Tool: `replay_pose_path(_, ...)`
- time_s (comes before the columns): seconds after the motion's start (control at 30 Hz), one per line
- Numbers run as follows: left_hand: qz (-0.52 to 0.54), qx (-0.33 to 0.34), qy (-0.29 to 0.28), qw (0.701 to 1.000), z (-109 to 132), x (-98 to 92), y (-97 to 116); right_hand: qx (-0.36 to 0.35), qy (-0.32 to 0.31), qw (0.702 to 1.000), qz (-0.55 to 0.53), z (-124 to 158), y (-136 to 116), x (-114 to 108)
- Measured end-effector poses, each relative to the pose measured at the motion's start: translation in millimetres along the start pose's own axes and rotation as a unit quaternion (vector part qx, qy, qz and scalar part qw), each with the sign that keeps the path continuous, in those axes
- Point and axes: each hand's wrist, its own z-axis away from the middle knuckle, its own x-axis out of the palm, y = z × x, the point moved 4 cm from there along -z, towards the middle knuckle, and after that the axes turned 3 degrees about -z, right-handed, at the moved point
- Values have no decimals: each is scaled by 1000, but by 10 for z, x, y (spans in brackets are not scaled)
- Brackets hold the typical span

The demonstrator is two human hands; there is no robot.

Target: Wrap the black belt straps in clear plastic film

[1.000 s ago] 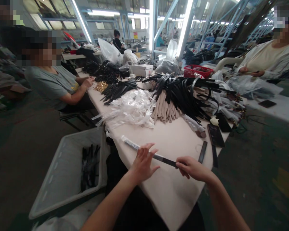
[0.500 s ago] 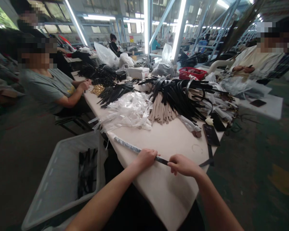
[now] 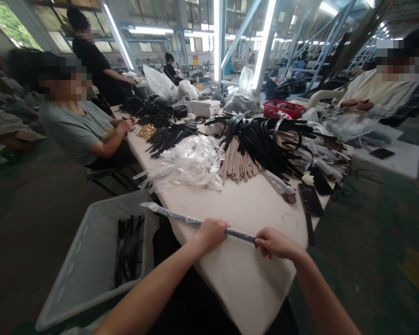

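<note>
A long black strap (image 3: 242, 235) in a clear plastic sleeve (image 3: 181, 217) stretches slantwise above the near part of the table. My left hand (image 3: 212, 232) is closed around its middle. At the strap's right end, my right hand (image 3: 275, 243) pinches the tip between thumb and fingers. The sleeve's far left end looks flat and whitish and sticks out past the table edge, over the bin's rim. Plastic shows on both sides of my left hand.
The pale table (image 3: 251, 284) bears crumpled clear sleeves (image 3: 192, 163), black straps (image 3: 265, 139), a phone (image 3: 311, 200) and a red basket (image 3: 282, 109). A white bin (image 3: 73, 260) with black strips stands at left. A co-worker (image 3: 73, 125) sits left, another (image 3: 373, 93) right.
The bare black stretch between my hands is now covered by plastic. The sleeve's left end reaches further left, and my right hand sits slightly further right. The whole view has shifted a little.
</note>
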Motion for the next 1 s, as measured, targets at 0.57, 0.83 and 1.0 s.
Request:
replay_pose_path(0.57,26,18,-22,999,-129,42,284,-84,32,995,-47,-83,-58,27)
replay_pose_path(0.83,40,38,-9,998,-150,-3,406,-78,24,995,-63,-91,-17,-2)
replay_pose_path(1.0,11,1,-11,1000,-87,-20,218,-51,17,998,-44,84,197,-188)
